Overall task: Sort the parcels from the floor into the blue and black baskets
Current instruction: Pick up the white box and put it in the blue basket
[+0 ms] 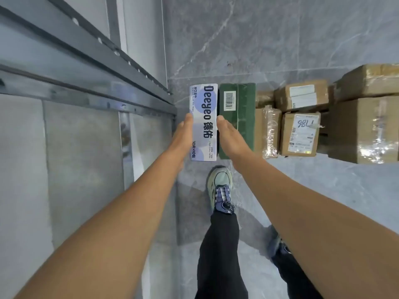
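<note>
The left hand (182, 137) lies along the left long side of a white and lavender box printed "Deeyeo" (205, 108). Its fingers are straight and together, with the tips against the box's left edge. The right hand (232, 137) mirrors it on the right side, fingers straight and together, the tips in the narrow gap between this box and a green box (244, 104). The white box sits between the two palms, its long axis running near to far. Whether it rests on the floor or is already raised cannot be told.

The floor (280, 39) is grey marble-pattern tile with pale veins. On the left a grey metal rack (86, 83) runs from the near left to a corner just beside the white box.

The green box, with a barcode label, lies just right of the white one. Right of that is a film-wrapped brown parcel (268, 130), then a labelled carton marked "786" (300, 134), with another labelled carton (302, 96) beyond it. Two large taped cartons (364, 130) fill the right edge. A pale green shoe (220, 186) stands just near of the white box.
</note>
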`<state>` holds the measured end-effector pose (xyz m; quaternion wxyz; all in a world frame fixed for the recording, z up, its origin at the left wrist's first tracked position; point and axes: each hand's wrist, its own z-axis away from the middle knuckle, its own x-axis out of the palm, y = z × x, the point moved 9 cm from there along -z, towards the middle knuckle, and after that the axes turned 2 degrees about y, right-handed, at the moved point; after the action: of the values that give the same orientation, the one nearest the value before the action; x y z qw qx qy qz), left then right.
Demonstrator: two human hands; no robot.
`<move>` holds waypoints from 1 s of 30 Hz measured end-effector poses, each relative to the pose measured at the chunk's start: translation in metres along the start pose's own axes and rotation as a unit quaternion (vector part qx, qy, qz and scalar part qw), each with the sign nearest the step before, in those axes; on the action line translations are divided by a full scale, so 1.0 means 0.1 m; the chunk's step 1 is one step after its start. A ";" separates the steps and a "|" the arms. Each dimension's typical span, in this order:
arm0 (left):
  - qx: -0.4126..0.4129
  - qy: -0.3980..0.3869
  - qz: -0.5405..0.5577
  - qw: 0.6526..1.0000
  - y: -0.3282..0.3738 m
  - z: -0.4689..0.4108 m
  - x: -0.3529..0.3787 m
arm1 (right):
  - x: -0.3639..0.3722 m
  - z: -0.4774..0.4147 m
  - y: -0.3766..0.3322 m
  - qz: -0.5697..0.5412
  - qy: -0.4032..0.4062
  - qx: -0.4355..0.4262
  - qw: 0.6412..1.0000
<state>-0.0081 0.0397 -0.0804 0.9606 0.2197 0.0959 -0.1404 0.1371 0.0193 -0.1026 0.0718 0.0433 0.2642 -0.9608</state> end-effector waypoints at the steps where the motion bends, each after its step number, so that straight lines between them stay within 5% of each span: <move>1: 0.005 -0.002 -0.005 1.000 0.05 -0.03 0.03 | 0.01 -0.04 -0.01 -0.001 0.002 -0.003 1.000; 13: -0.033 -0.023 0.068 0.997 -0.25 -0.94 0.20 | 0.13 -0.50 0.10 -0.022 0.022 0.004 0.999; 30: -0.046 -0.029 0.064 0.997 -0.31 -0.92 0.16 | 0.35 -0.68 0.22 -0.055 0.029 0.078 0.995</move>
<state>-0.0138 0.0506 -0.1785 0.9790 0.1773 0.0603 -0.0808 0.1097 0.0310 -0.1760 0.0078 0.0621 0.1922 -0.9794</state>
